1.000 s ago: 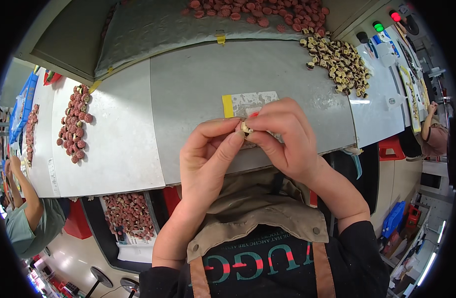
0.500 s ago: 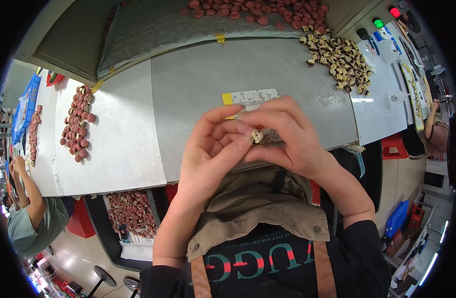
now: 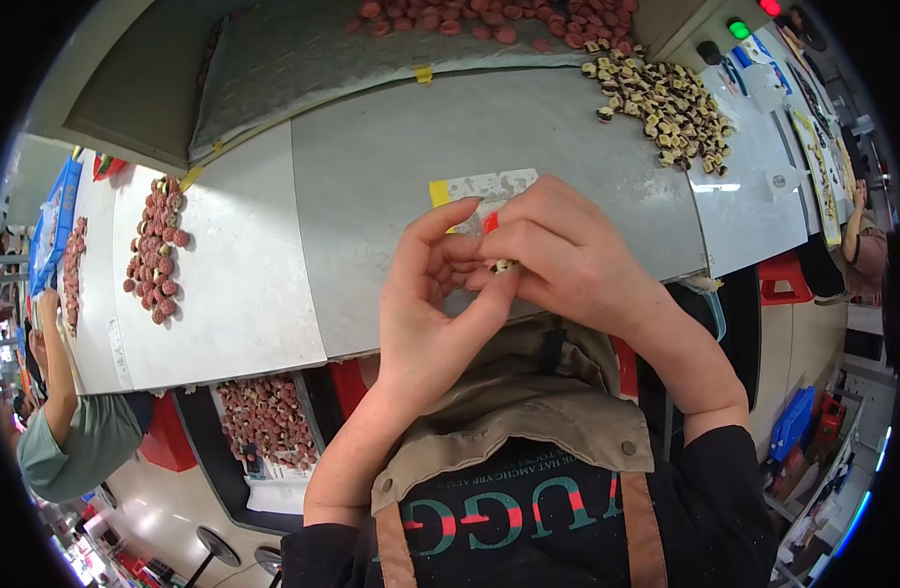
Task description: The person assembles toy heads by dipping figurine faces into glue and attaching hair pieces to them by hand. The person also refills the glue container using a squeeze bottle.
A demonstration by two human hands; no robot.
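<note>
Low over the front edge of the grey worktop, my two hands meet around a small cream-and-dark piece (image 3: 504, 266). My left hand (image 3: 425, 309) pinches it between thumb and fingers. My right hand (image 3: 579, 253) closes on it from the other side, its fingers bent over the top. The fingers hide most of the piece. Behind them lies a pale worn plate with a yellow end (image 3: 494, 183), and a bit of bright red shows beside the right fingers. Small cream-and-dark pieces (image 3: 670, 113) are heaped at the right; pink round ridged pieces (image 3: 489, 22) are spread at the back.
Pink pieces with cream parts lie in a strip (image 3: 156, 257) at left. More fill a dark bin (image 3: 218, 470) below the table. A metal housing (image 3: 126, 83) rises at back left. Co-workers sit at left (image 3: 77, 441) and far right (image 3: 869, 257).
My right hand has closed in and turned over the piece, covering more of it. Its fingers are more bent than before. The view has shifted slightly.
</note>
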